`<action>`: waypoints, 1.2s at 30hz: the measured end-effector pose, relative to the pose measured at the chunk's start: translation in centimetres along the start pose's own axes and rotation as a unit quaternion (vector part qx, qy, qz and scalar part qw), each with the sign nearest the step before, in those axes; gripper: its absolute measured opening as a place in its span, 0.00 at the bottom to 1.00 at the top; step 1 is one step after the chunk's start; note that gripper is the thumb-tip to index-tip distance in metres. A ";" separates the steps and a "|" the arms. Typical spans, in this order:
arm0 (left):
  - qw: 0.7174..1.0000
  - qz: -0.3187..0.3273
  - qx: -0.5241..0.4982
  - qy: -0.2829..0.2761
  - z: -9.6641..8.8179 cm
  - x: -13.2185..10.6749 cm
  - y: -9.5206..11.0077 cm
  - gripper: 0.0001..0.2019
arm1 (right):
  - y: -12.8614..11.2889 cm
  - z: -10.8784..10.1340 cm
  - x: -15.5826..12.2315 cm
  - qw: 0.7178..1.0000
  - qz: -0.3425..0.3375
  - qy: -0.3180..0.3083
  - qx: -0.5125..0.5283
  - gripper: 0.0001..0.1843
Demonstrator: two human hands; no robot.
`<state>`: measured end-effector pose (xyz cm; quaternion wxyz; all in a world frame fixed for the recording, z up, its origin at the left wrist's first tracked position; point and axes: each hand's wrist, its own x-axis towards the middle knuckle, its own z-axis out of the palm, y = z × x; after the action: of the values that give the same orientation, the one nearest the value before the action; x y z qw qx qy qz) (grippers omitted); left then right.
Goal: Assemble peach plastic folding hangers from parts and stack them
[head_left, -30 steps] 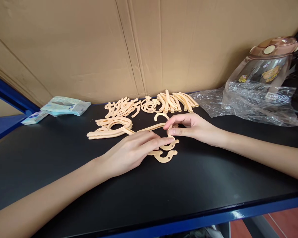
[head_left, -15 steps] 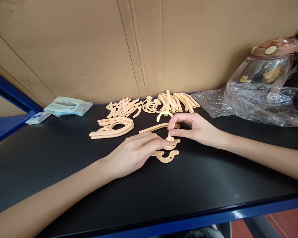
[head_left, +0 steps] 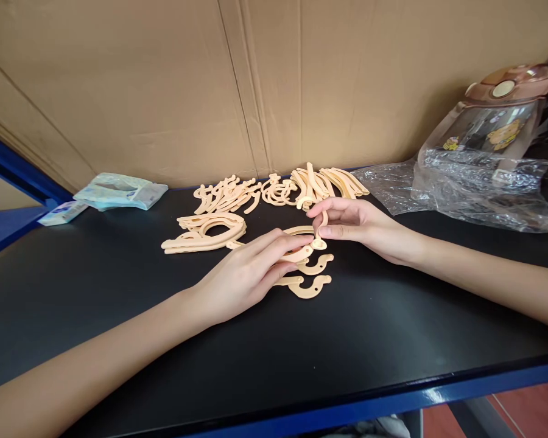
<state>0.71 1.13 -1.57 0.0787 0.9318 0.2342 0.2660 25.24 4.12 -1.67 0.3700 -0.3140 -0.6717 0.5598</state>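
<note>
Head view: the right hand (head_left: 356, 225) has thumb and forefinger pinched together on one end of a peach curved piece (head_left: 320, 244), held just above the black table (head_left: 393, 340). The left hand (head_left: 249, 274) lies with fingers stretched out over the piece's other end. Its thumb is hidden, so I cannot tell whether it grips. The two hands' fingertips nearly meet over the piece. Two loose hooks (head_left: 309, 288) lie on the table just under the left fingertips. A stack (head_left: 205, 234) of similar parts sits beyond the left hand, and a pile (head_left: 278, 188) lies beyond both hands, against the cardboard (head_left: 164, 91). A clear bag (head_left: 461, 188) and a bottle (head_left: 497, 115) are beyond the right forearm. A tissue pack (head_left: 119, 191) lies well out past the left arm.
</note>
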 end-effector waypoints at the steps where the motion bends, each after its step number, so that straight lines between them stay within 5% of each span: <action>1: 1.000 0.003 -0.009 -0.003 0.0 0.1 0.1 0.17 | 0.0 0.0 0.0 1.000 0.000 -0.003 -0.001 0.15; 16: 0.999 0.041 0.028 -0.015 -0.1 0.4 0.3 0.18 | -0.6 0.1 0.0 0.995 -0.019 -0.045 -0.087 0.11; 24: 0.999 0.021 0.030 -0.011 0.2 0.0 0.2 0.17 | -0.2 0.3 -0.1 0.990 -0.037 -0.003 -0.136 0.14; 36: 0.998 -0.048 -0.002 -0.034 0.1 0.0 -0.1 0.21 | -0.4 0.2 0.0 0.998 0.002 0.030 -0.060 0.12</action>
<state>0.68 1.22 -1.72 0.1006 0.9279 0.2752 0.2306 25.06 3.92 -1.26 0.3695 -0.3537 -0.6916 0.5098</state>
